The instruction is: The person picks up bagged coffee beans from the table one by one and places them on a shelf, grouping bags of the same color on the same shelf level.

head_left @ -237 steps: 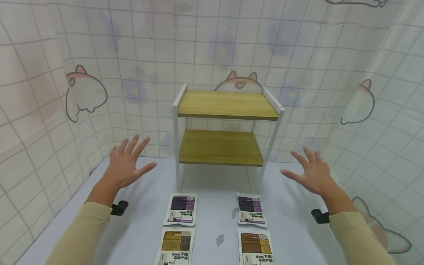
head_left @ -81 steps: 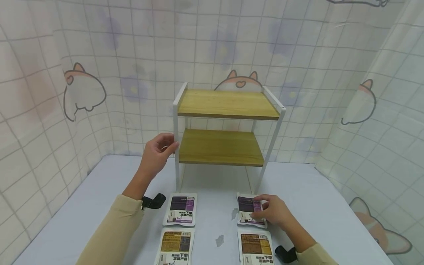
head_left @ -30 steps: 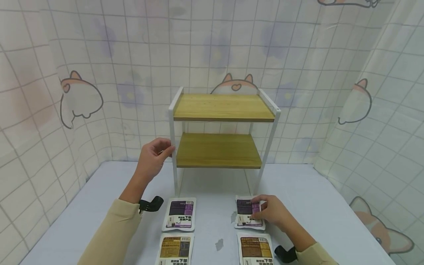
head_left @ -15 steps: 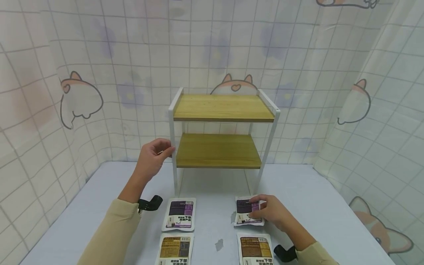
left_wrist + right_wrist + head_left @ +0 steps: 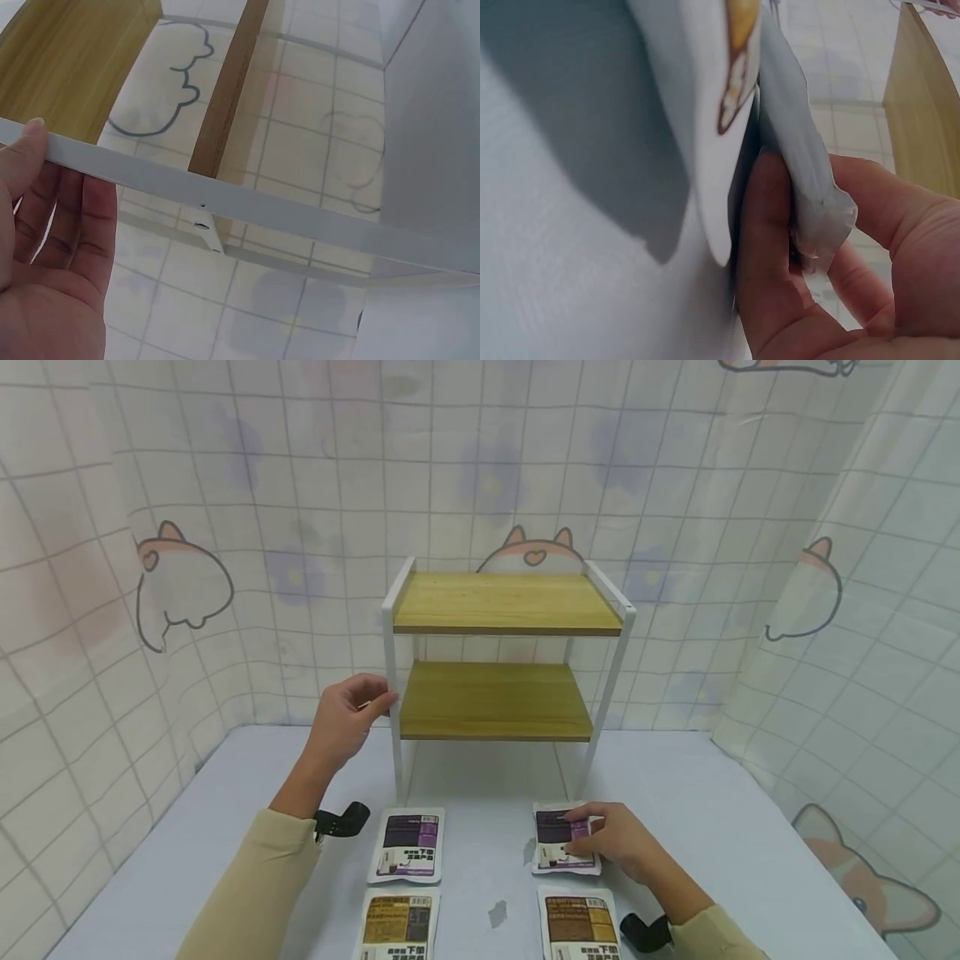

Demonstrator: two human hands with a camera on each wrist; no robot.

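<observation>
My left hand (image 5: 341,718) holds the front left post of a white-framed two-tier shelf rack (image 5: 510,602). In the left wrist view, the thumb lies over the white post (image 5: 262,210) and the fingers curl behind it. My right hand (image 5: 630,845) pinches the right edge of a flat white pouch with a purple-and-black label (image 5: 552,831), in front of the rack's right side. Up close in the right wrist view, the pouch's pale edge (image 5: 795,120) sits between thumb and fingers, and a finger reaches underneath it.
A matching purple-label pouch (image 5: 408,847) lies at left. Nearer me are a yellow-label pouch (image 5: 396,927) and a brown-label pouch (image 5: 579,927), both cut off by the frame. The white tabletop (image 5: 675,793) is backed by a grid-patterned curtain (image 5: 315,485).
Both hands were spread in the air at first. The left has since taken hold of the rack post and the right the purple-label pouch. Over the last second they have barely moved.
</observation>
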